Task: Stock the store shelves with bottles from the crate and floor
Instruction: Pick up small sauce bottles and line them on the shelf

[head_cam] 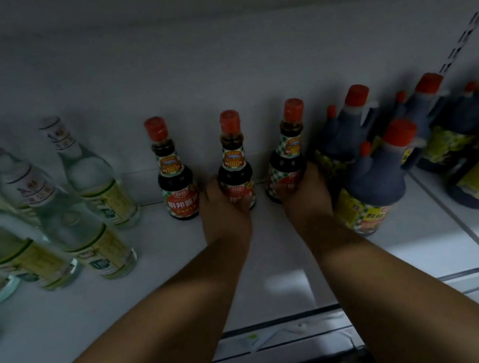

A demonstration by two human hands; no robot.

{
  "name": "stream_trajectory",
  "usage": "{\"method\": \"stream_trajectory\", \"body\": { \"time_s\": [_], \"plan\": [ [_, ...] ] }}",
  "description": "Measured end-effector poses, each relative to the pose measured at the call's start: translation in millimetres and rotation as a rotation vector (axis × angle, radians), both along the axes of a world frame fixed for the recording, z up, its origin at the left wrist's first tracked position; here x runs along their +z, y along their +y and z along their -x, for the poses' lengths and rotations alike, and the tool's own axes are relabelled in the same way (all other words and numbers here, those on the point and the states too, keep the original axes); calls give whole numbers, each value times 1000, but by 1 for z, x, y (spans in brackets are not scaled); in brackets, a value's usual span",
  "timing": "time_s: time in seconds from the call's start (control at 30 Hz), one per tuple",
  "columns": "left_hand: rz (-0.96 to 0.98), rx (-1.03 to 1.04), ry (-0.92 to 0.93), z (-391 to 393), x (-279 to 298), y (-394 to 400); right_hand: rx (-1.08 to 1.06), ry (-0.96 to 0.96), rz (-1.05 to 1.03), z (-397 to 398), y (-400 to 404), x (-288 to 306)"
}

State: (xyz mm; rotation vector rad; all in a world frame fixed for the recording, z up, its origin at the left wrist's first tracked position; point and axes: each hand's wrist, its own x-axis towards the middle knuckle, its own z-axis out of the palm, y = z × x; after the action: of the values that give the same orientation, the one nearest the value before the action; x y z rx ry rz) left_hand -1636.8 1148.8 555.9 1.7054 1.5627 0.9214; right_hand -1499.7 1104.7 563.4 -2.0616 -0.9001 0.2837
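Both forearms reach over the white shelf [272,267]. Left of the middle dark bottle [234,164] stand clear bottles [89,180] and another dark bottle [175,173]. Curled round the middle one's base is the left hand [224,213]. Just right, the right hand [305,194] grips a third dark bottle [288,158], with big handled jugs [375,177] beyond.

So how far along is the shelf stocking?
Partly done, it seems. One small dark bottle already stands alone on the shelf, beside clear bottles and big jugs. The left hand and right hand each grip another small bottle at the back. Open shelf remains in front; the crate isn't visible.
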Motion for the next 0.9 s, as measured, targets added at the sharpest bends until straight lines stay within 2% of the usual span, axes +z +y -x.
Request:
{"method": "stream_trajectory", "body": {
  "time_s": [0.1,0.2,0.67,0.9],
  "plan": [
    [89,131,5,-7,-8,-15,-30,106,-20,6,-5,-10],
    [114,181,98,-13,-15,-14,-24,87,-18,6,-5,-16],
    [71,224,215,-23,-16,-4,21,133,18,-6,6,-16],
    [96,222,179,-21,-18,-3,8,111,17,-4,4,-18]
  ]
}}
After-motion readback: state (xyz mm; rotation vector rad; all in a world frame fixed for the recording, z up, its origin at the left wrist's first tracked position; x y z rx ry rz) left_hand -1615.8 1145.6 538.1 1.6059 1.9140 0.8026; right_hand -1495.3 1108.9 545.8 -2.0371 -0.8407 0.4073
